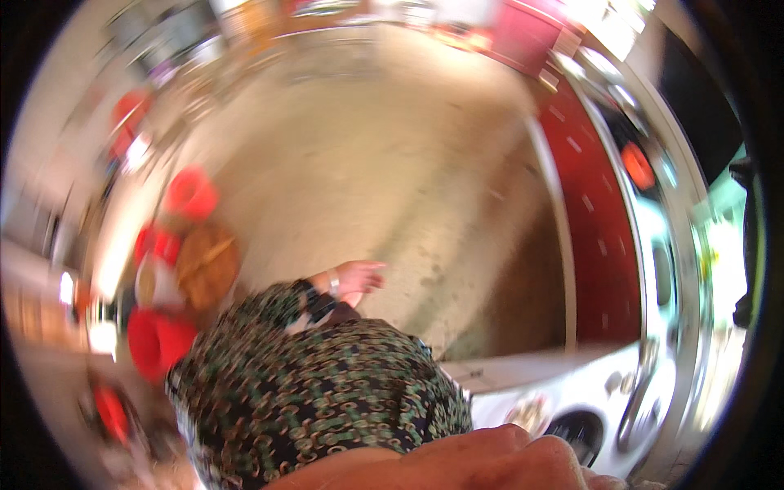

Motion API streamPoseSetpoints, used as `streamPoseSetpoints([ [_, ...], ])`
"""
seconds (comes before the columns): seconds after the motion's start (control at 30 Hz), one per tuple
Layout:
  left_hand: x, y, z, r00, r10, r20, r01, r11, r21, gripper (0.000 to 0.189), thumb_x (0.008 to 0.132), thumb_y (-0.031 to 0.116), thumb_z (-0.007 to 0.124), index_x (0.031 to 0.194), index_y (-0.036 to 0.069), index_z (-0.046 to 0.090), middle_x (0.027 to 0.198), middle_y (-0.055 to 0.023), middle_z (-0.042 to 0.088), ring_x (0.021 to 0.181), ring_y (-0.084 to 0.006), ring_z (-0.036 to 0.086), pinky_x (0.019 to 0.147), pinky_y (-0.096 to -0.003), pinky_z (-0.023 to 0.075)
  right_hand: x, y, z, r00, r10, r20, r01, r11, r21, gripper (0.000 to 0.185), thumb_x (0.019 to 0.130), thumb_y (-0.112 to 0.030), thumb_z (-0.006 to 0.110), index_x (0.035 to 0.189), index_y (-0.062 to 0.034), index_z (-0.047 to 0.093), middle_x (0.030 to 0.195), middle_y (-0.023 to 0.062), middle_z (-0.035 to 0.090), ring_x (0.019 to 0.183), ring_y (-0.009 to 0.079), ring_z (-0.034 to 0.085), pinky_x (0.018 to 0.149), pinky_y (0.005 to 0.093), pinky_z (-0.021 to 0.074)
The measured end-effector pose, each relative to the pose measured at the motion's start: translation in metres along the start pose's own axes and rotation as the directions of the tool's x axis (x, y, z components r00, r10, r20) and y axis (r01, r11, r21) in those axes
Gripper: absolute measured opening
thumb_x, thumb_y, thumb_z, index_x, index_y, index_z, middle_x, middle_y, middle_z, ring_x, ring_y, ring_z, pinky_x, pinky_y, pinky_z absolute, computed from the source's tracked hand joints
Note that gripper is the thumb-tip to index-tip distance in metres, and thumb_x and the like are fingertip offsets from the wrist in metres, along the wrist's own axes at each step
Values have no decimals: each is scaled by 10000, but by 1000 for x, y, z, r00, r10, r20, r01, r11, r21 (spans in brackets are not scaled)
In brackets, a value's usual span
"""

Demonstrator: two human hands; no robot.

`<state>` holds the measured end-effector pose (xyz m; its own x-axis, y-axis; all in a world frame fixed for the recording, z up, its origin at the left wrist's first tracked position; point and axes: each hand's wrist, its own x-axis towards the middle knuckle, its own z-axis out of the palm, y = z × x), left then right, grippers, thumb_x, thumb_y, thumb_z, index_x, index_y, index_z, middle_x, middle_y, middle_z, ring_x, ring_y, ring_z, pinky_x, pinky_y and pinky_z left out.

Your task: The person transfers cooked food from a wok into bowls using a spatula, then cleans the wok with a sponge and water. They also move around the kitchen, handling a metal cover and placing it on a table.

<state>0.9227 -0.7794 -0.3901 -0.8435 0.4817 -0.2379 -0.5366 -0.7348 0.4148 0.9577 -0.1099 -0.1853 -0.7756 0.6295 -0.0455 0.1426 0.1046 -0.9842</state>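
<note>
My left hand point(360, 278), with a band at its wrist, hangs in front of my patterned garment, over the pale floor point(367, 159). Its fingers look slightly spread, with nothing seen between them. Large and close to the camera, my right hand point(508, 456) is at the bottom edge, its fingers partly cut off, so whether it holds anything is unclear. Beyond it lies a white surface point(496, 407) with a dark round part point(576, 432) and a patterned item point(528, 413). The picture is blurred.
A red cabinet front point(597, 245) runs along the right under a counter with a basin point(663, 275). On the left are a round brown wooden-looking surface point(208, 263) and red objects point(191, 191). A pink-red box-shaped thing point(527, 30) stands at the top right.
</note>
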Motion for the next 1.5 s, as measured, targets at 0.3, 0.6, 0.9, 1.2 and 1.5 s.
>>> streamPoseSetpoints([
  [0.3,61,176,-82,987,-132,-92,137,989,52,393,878,281,501,1230,114,445,1054,-127,551,985,-235,533,817,-366,439,-48,69,112,950,202,-237,-4,769,640,133,816,-183,559,726,-88,541,639,62,541,614,187,559,543,292,451],
  [0.6,43,175,-79,978,-101,-184,117,990,78,400,885,308,488,1238,127,434,1046,-103,541,977,-214,520,807,-358,438,-35,64,152,841,376,-389,-3,721,692,167,843,-205,542,881,-45,510,796,116,547,695,273,586,636,362,511],
  [0.9,316,173,74,979,-165,-118,180,974,139,388,895,287,470,1249,133,431,1062,-121,546,1004,-236,523,834,-377,436,231,94,95,578,453,-679,111,781,615,193,842,-207,541,881,-23,504,763,127,539,619,268,601,546,335,529],
  [1.2,550,241,180,946,-323,-25,319,919,230,389,900,290,450,1254,133,424,1105,-153,551,1031,-261,536,851,-395,447,245,43,108,481,400,-780,-407,890,205,563,782,-344,635,1117,-29,311,586,101,497,395,199,509,336,293,423],
  [1.5,698,331,294,928,-357,105,315,904,288,407,897,259,467,1273,117,408,1070,-148,563,1008,-249,545,820,-363,458,363,-107,205,791,130,-598,-228,970,-91,262,819,-245,615,923,-19,532,748,77,595,559,127,595,460,225,461],
])
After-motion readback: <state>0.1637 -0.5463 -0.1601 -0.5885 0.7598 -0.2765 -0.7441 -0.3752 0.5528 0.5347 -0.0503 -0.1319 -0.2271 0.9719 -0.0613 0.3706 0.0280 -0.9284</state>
